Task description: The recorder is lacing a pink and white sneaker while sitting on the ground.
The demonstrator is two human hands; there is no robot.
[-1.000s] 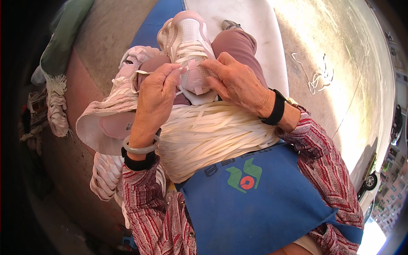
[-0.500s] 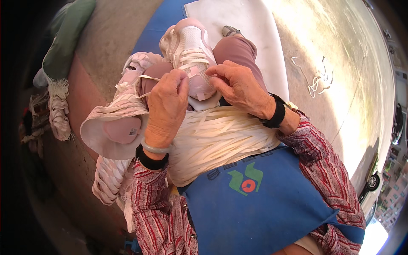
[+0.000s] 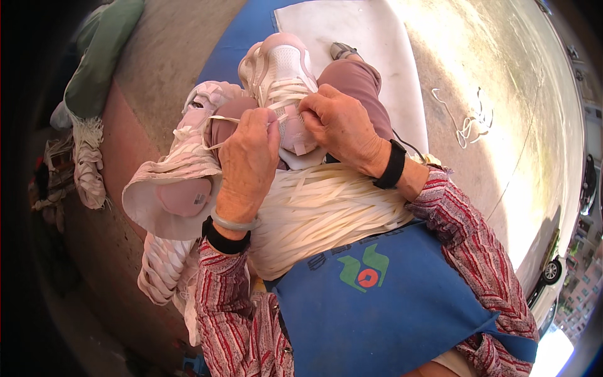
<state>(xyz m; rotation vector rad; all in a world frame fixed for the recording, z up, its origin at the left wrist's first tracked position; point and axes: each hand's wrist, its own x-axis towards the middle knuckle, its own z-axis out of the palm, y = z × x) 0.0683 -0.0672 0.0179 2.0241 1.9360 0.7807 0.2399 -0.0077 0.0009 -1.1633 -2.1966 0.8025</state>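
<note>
A white and pink sneaker upper (image 3: 284, 63) lies across my lap, its toe pointing away from me. Cream lacing crosses its front. My left hand (image 3: 248, 166) is closed in a pinch on a cream shoelace (image 3: 221, 118), which loops out to the left of the fingers; a short piece also shows between the two hands. At the right edge of the sneaker's opening is my right hand (image 3: 342, 122), fingers curled and pressed together by the eyelets. What its fingertips hold is hidden. A thick bundle of cream laces (image 3: 333, 207) lies over my lap, below the sneaker.
A stack of pink and white shoe uppers (image 3: 169, 182) stands beside my left arm. A blue apron (image 3: 377, 301) covers my lap. Loose laces (image 3: 468, 125) lie on the concrete floor at right. A green bundle (image 3: 103, 56) is at far left, a parked car (image 3: 553, 270) at far right.
My right hand has moved slightly left, its fingers closing in against the sneaker's opening. My left hand has stayed nearly in place, still pinching the lace.
</note>
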